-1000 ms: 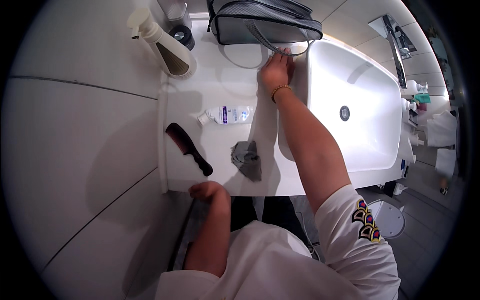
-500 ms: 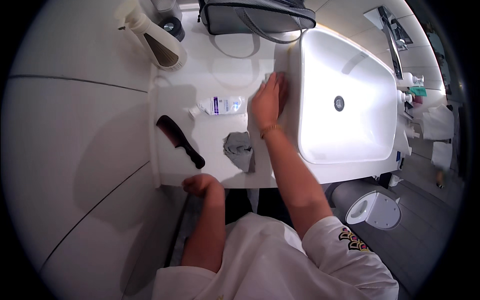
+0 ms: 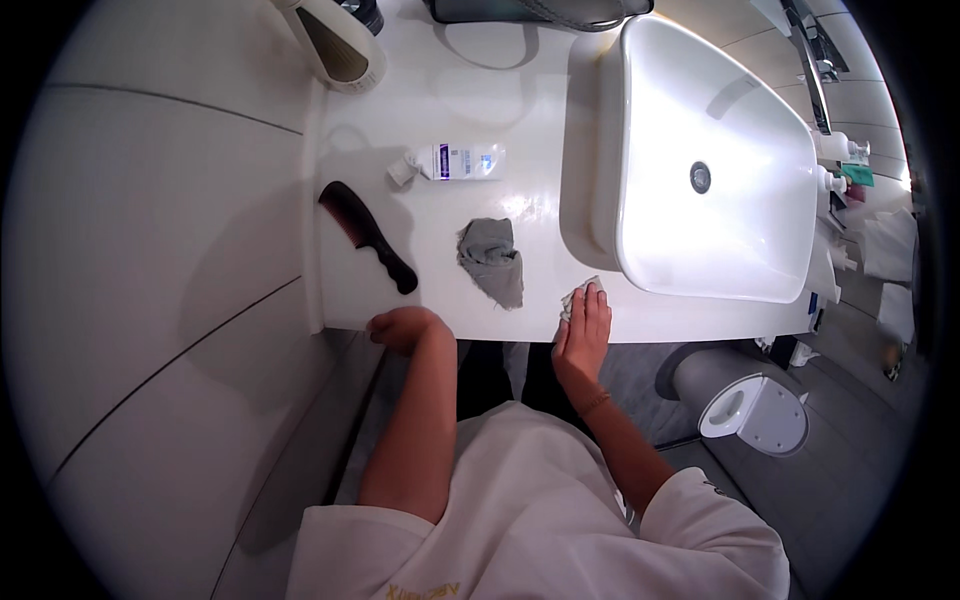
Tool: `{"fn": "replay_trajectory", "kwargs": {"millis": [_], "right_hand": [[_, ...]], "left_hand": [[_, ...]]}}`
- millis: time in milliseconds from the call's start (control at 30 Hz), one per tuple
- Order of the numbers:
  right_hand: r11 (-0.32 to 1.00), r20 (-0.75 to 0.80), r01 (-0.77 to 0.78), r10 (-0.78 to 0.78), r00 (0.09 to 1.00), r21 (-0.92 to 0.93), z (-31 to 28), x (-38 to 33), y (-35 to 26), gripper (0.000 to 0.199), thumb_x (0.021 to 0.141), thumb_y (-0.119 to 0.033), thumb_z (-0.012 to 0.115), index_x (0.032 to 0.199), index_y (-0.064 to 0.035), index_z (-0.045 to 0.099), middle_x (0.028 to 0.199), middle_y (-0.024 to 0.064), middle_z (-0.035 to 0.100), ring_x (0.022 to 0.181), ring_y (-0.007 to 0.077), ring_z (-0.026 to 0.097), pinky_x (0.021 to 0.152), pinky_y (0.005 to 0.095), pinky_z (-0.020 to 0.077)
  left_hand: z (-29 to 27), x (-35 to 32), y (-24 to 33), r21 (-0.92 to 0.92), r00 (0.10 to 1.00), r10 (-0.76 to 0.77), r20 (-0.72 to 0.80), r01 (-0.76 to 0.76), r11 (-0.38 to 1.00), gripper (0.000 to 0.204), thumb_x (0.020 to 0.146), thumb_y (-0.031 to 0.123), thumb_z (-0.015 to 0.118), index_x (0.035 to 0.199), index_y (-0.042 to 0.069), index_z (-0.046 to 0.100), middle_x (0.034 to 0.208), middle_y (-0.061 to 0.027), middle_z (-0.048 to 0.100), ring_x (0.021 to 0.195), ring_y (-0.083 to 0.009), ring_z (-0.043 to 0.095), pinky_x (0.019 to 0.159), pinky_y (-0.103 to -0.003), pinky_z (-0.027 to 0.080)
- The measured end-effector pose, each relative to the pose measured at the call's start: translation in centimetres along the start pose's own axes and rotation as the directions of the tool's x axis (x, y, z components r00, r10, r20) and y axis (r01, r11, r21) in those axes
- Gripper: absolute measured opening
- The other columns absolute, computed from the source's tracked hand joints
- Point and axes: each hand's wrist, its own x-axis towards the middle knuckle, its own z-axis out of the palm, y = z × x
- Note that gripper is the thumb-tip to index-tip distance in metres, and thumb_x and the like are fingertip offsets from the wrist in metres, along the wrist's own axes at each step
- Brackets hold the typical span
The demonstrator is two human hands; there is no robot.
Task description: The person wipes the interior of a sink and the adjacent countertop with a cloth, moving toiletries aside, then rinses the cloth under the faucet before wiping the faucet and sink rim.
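My right hand (image 3: 584,330) presses a crumpled pale cloth (image 3: 578,298) onto the white countertop (image 3: 420,90), close to its front edge and just below the sink's near left corner. Its fingers lie together over the cloth and hide most of it. At the front left edge rests my left hand (image 3: 402,329), curled closed, with nothing showing in it. A black comb (image 3: 370,240) lies just beyond that hand. Between the two hands is a bunched grey cloth (image 3: 492,260). Farther back, a white tube (image 3: 465,162) with a purple band lies on its side.
A white rectangular sink (image 3: 715,240) stands on the right of the counter. A pump bottle (image 3: 335,50) is at the back left, and a grey bag (image 3: 490,10) at the back. The tiled wall (image 3: 180,200) bounds the left side. A toilet (image 3: 755,412) is at lower right.
My right hand has come toward me with the pale cloth, from the strip left of the sink to the counter's front edge. My left hand stays at the front edge. The view has shifted.
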Motion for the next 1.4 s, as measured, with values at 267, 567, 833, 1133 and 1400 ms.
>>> {"fn": "replay_trajectory", "kwargs": {"millis": [267,567,833,1133,1400], "right_hand": [[0.981,-0.063,0.193,-0.191,0.980,0.033,0.7,6.1,-2.6,0.055,0.086,-0.009,0.056,0.139,0.0011,0.044,0.146,0.0212,0.041,0.135,0.0408,0.037,0.111,0.0513,0.0281],[0.976,0.049,0.216,-0.217,0.975,0.020,-1.5,4.3,0.9,0.053,0.085,-0.010,0.058,0.136,0.0010,0.047,0.141,0.0215,0.045,0.130,0.0397,0.041,0.110,0.0499,0.0312],[0.994,-0.170,-0.089,0.077,0.982,-0.063,-1.4,1.5,6.8,0.047,0.090,-0.007,0.049,0.134,0.0067,0.046,0.138,0.0256,0.045,0.132,0.0430,0.037,0.112,0.0527,0.0260],[0.946,0.005,0.307,-0.309,0.951,0.100,-1.5,5.8,0.1,0.051,0.086,-0.006,0.054,0.136,-0.0042,0.050,0.144,0.0159,0.046,0.133,0.0347,0.042,0.112,0.0476,0.0302],[0.856,0.010,0.495,-0.502,0.865,0.148,-1.9,8.9,0.6,0.047,0.086,-0.009,0.058,0.133,-0.0073,0.053,0.143,0.0114,0.048,0.132,0.0299,0.044,0.109,0.0447,0.0368]], "left_hand": [[-1.0,-0.6,0.7,-0.009,0.998,-0.042,0.046,0.042,0.999,0.057,0.102,0.037,0.017,0.122,-0.006,0.049,0.117,-0.0323,0.059,0.105,-0.0471,0.060,0.094,-0.053,0.050],[0.2,0.8,-0.6,-0.012,1.000,-0.008,0.030,0.008,1.000,0.057,0.102,0.037,0.017,0.120,-0.007,0.049,0.116,-0.0323,0.059,0.106,-0.0474,0.060,0.093,-0.052,0.051],[0.0,-0.2,-0.2,-0.029,0.999,0.017,0.033,-0.016,0.999,0.053,0.103,0.036,0.018,0.116,-0.007,0.047,0.110,-0.0337,0.061,0.101,-0.0492,0.060,0.090,-0.053,0.053],[0.2,0.6,-0.7,-0.008,0.998,0.051,0.031,-0.051,0.999,0.059,0.102,0.036,0.018,0.118,-0.011,0.049,0.117,-0.0331,0.059,0.107,-0.0473,0.060,0.095,-0.051,0.050],[0.3,0.5,-0.5,-0.065,0.999,0.008,0.037,-0.005,0.998,0.058,0.102,0.035,0.018,0.118,-0.010,0.051,0.120,-0.0313,0.058,0.107,-0.0455,0.060,0.094,-0.050,0.052]]}}
